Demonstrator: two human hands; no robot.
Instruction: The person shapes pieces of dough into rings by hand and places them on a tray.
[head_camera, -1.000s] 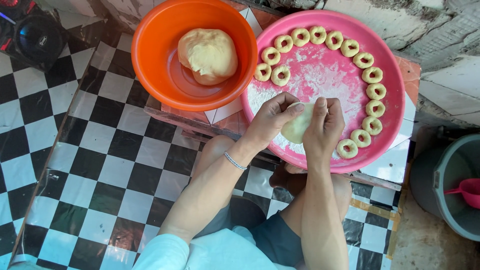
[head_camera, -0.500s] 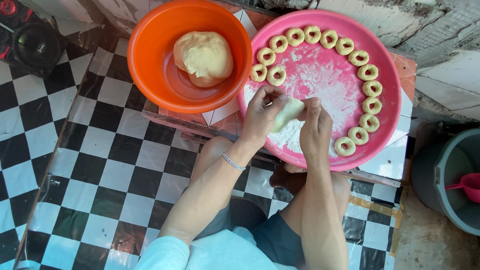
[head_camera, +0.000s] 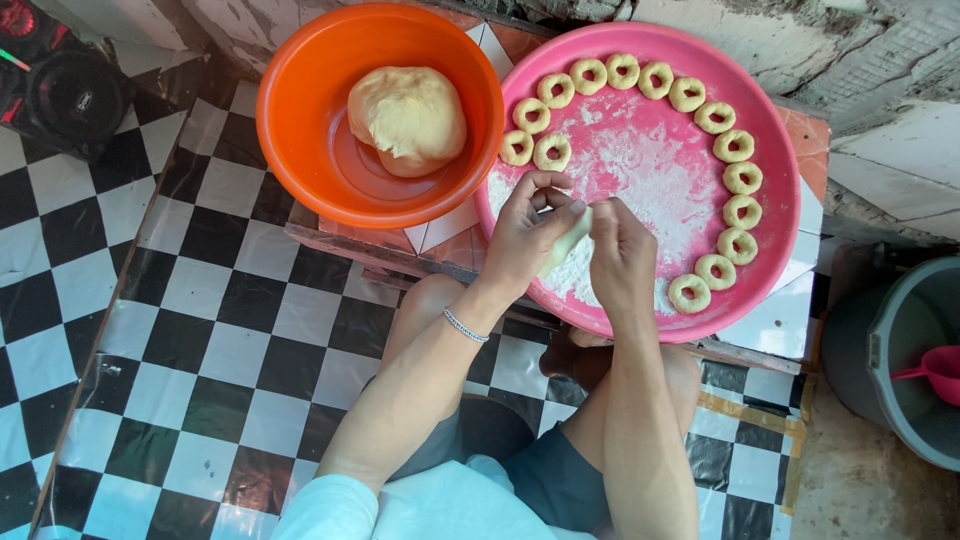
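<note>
My left hand (head_camera: 527, 232) and my right hand (head_camera: 620, 250) pinch a pale strip of dough (head_camera: 568, 238) between their fingers, held just above the floured near edge of a round pink tray (head_camera: 640, 170). Several small dough rings (head_camera: 742, 178) lie in an arc along the tray's far and right rim, with two more (head_camera: 551, 152) near its left side. An orange bowl (head_camera: 300, 140) to the left holds a large lump of dough (head_camera: 407, 118). A thin bracelet (head_camera: 465, 326) circles my left wrist.
Bowl and tray rest on a low tiled ledge (head_camera: 440, 232). Black-and-white checkered sheeting (head_camera: 190, 330) covers the floor at left. A grey bucket (head_camera: 900, 350) with a pink scoop (head_camera: 935, 368) stands at the right edge. A black round object (head_camera: 75, 100) sits top left.
The dough piece went from a rounded lump between my palms to a thin strip pinched by my fingertips, and both hands moved slightly towards the tray's left side.
</note>
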